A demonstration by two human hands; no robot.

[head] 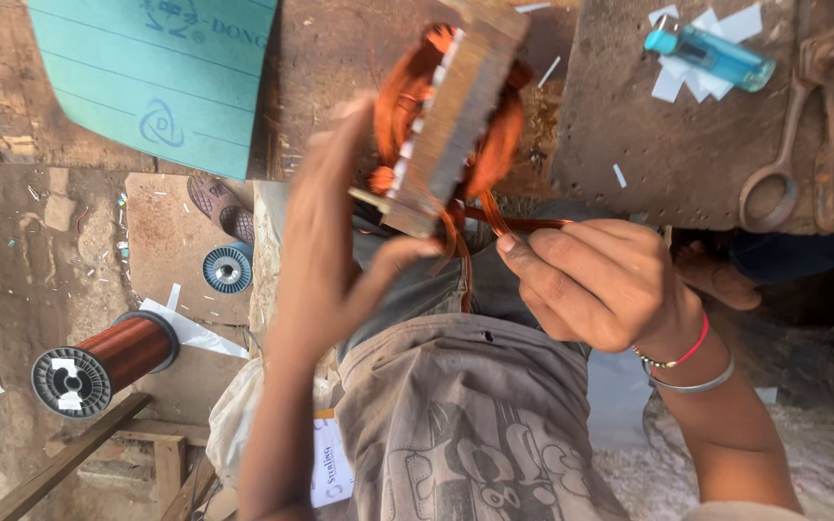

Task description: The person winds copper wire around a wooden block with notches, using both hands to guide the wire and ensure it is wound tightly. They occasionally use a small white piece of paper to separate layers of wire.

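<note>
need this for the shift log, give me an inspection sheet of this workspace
surface: worn wooden bench, scratched, paper scraps on it
job's things: metal core wound with copper coils, held up over the lap
clutter: blue lighter, rusty scissors, green sheet
grippers: left hand grips the core; right hand pinches copper wire leading from it
cables: nothing seen besides the wire
surroundings: wire spool and a sandal on the dusty floor
</note>
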